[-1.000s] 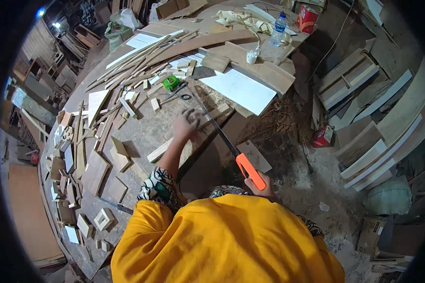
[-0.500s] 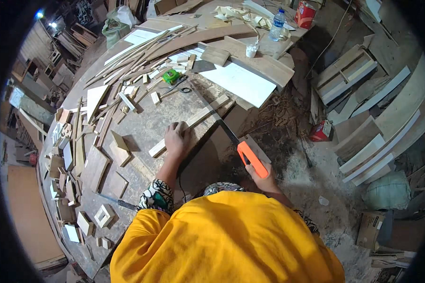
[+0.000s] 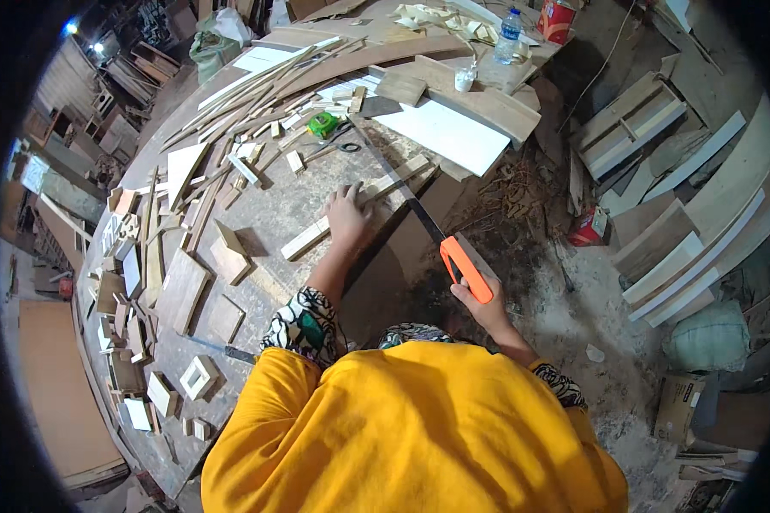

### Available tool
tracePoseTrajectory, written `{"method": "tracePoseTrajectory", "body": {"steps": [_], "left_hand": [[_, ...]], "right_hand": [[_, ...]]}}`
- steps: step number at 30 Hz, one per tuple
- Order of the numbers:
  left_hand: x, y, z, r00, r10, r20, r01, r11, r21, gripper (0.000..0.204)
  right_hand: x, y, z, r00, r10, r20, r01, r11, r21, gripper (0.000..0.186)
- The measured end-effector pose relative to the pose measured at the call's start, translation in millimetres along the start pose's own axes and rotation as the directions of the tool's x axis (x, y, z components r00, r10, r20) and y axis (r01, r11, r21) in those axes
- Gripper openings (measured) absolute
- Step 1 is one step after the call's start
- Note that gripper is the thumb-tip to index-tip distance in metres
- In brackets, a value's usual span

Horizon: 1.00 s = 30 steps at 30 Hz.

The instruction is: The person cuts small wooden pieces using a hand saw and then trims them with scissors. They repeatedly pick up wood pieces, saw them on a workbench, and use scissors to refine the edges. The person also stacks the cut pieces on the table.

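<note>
My right hand (image 3: 481, 301) is closed round the orange handle (image 3: 470, 272) of a hand saw. Its long blade (image 3: 412, 205) runs up and left across a pale wooden strip (image 3: 306, 241) near the table's right edge. My left hand (image 3: 347, 218) presses down on that strip, left of the blade, with its fingers curled over the wood. Part of the strip is hidden under this hand. Beyond the strip lie a green tape measure (image 3: 322, 125) and a pair of scissors (image 3: 347, 146) with dark handles.
Wood offcuts (image 3: 184, 282) crowd the table's left side, and long thin slats (image 3: 257, 103) lie at the back. A white board (image 3: 453, 141), a plastic bottle (image 3: 507, 38) and a small white container (image 3: 464, 79) are at the far right. Curved panels (image 3: 701, 248) lean on the right.
My left hand has slid along the strip toward the saw blade. The whole view has shifted slightly. The saw still lies across the strip in my right hand.
</note>
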<state>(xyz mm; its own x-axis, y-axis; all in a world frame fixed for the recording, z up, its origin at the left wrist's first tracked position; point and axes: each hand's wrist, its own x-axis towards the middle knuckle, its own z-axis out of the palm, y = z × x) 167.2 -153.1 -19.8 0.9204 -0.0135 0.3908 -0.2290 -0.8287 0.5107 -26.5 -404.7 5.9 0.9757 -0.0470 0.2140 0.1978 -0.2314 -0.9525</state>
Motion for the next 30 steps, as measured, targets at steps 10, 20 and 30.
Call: {"method": "tracePoseTrajectory", "body": {"steps": [10, 20, 30], "left_hand": [[-8, -43, -37, 0.995, -0.104, 0.007, 0.104, 0.994, -0.019, 0.036], [-36, -54, -56, 0.997, -0.059, -0.038, 0.060, 0.998, 0.008, 0.024], [7, 0, -12, 0.991, 0.095, 0.098, -0.095, 0.995, -0.001, 0.040]], "right_hand": [[-9, -5, 3, 0.997, 0.080, 0.008, -0.080, 0.992, 0.092, 0.021], [-13, 9, 7, 0.995, 0.101, 0.005, -0.101, 0.991, 0.089, 0.018], [-13, 1, 10, 0.983, 0.185, 0.009, -0.185, 0.983, 0.012, 0.024]]}}
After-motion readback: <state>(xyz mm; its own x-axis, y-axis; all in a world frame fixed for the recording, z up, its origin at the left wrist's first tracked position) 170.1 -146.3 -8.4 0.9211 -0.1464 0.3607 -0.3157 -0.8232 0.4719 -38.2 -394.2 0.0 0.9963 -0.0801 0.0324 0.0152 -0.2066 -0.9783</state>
